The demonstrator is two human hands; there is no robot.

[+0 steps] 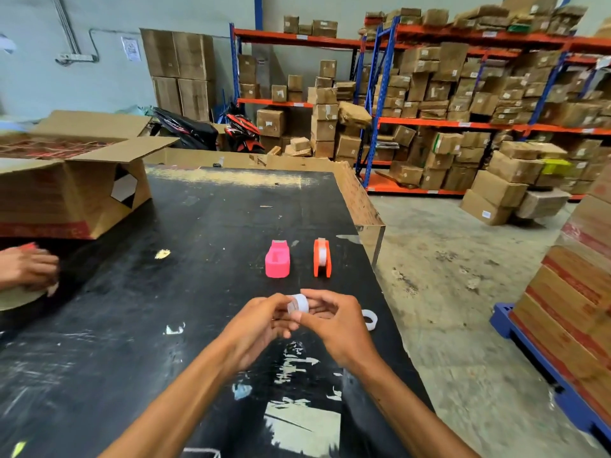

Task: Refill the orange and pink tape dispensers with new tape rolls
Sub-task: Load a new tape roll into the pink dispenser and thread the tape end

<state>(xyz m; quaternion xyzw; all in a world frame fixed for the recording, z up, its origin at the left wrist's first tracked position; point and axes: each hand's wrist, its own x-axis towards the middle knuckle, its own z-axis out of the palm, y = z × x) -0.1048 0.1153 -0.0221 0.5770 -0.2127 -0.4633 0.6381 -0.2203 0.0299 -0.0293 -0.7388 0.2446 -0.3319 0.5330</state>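
A pink tape dispenser (277, 259) lies on its side on the black table (165, 309), its recess showing no roll. To its right an orange dispenser (322, 257) stands upright with a clear roll seated in it. Nearer to me, my left hand (261, 325) and my right hand (334, 320) both pinch a small clear tape roll (298, 303) held just above the table. A second clear ring (369, 319) lies on the table just right of my right hand.
An open cardboard box (76, 180) sits at the table's far left. Another person's hand (28, 267) rests at the left edge. The table's right edge drops to a concrete floor; shelving with cartons (463, 104) fills the background, and stacked boxes on a blue pallet (562, 309) stand right.
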